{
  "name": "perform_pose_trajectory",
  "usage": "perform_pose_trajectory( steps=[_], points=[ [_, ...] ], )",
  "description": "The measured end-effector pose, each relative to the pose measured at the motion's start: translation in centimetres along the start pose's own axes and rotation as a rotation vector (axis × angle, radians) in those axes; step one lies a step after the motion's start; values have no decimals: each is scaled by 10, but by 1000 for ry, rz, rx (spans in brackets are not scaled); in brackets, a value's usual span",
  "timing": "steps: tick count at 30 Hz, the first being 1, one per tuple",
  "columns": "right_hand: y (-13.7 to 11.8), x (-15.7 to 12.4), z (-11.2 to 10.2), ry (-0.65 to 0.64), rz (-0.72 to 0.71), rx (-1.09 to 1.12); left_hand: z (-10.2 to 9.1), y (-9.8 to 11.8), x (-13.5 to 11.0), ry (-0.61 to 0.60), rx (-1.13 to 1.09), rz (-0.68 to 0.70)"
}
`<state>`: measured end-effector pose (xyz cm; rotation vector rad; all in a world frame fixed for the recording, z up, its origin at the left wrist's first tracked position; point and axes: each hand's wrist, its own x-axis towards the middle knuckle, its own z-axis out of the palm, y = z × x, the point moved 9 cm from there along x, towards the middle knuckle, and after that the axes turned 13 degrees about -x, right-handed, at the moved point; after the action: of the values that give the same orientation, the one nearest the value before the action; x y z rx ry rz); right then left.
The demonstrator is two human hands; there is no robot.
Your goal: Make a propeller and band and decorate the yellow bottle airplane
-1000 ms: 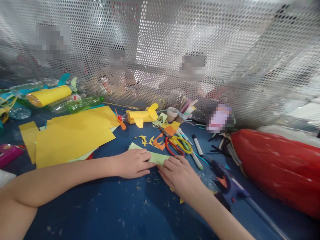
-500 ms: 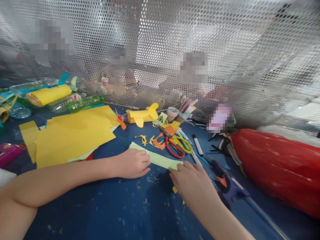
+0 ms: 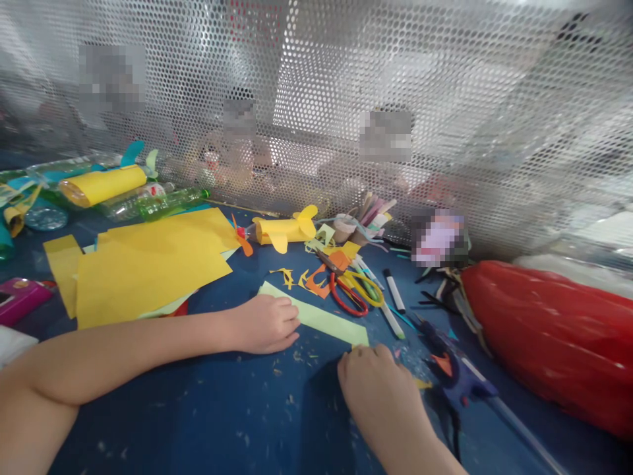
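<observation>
A pale green paper strip (image 3: 331,321) lies slantwise on the blue table in front of me. My left hand (image 3: 270,324) presses on its left end, fingers curled over the paper. Just below the strip's right end is my right hand (image 3: 378,379), closed, knuckles up and fingertips hidden; what it holds, if anything, cannot be made out. A bit of yellow paper shows at those fingers. Beyond the strip lie red-handled scissors (image 3: 350,300), yellow-handled scissors (image 3: 373,290) and yellow and orange paper scraps (image 3: 319,284).
Yellow paper sheets (image 3: 153,270) are stacked at left, near a pink device (image 3: 22,300). A yellow paper-wrapped plane model (image 3: 284,231) and bottles (image 3: 173,203) stand behind. A glue gun (image 3: 462,373), marker (image 3: 394,290) and red bag (image 3: 544,336) occupy the right. Perforated mesh (image 3: 316,79) closes the back.
My right hand has left the strip's right end and moved slightly down and right, uncovering that end. My left hand stays on the strip. The view has shifted slightly.
</observation>
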<state>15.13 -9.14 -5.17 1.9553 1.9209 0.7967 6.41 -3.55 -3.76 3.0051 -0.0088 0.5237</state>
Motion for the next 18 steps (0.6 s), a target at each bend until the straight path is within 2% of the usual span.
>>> perform_pose_trajectory(
  steps=[4,8,13,18],
  points=[
    [12,1,-12,26,118,-37,-1,1,0,9,6,6],
    [11,7,-28,101,126,-58,-2,3,1,12,14,9],
    [-18,14,-41,259,-49,38,-2,3,2,9,25,12],
    [-24,18,-27,207,-87,103,-2,0,2,-5,-11,4]
  ],
)
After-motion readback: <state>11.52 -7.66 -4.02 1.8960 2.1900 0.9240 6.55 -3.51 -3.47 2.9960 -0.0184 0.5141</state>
